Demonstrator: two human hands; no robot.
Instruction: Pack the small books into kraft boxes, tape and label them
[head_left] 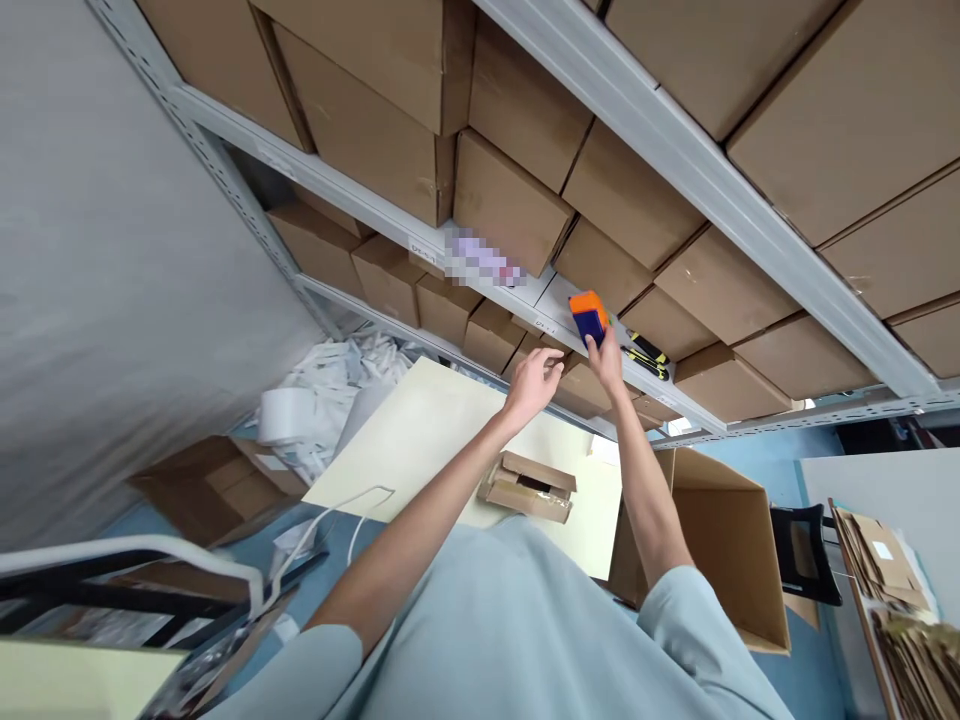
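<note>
My right hand [604,358] is closed around a small orange and dark blue box [588,316], held at the edge of the grey metal shelf [551,300]. To its left, my left hand [534,384] hangs in the air with loosely curved fingers and nothing in it. Black and yellow-handled tools [646,356] lie on the shelf just right of the box; their exact kind is unclear. Below my hands, a small open cardboard box [529,487] sits on the pale yellow tabletop [420,420].
Stacked cardboard cartons [517,195] fill the shelf levels. A large open carton [724,550] stands right of the table. Another open carton [217,485] lies on the floor at left, near white packing material [345,375]. A black chair [806,555] is at far right.
</note>
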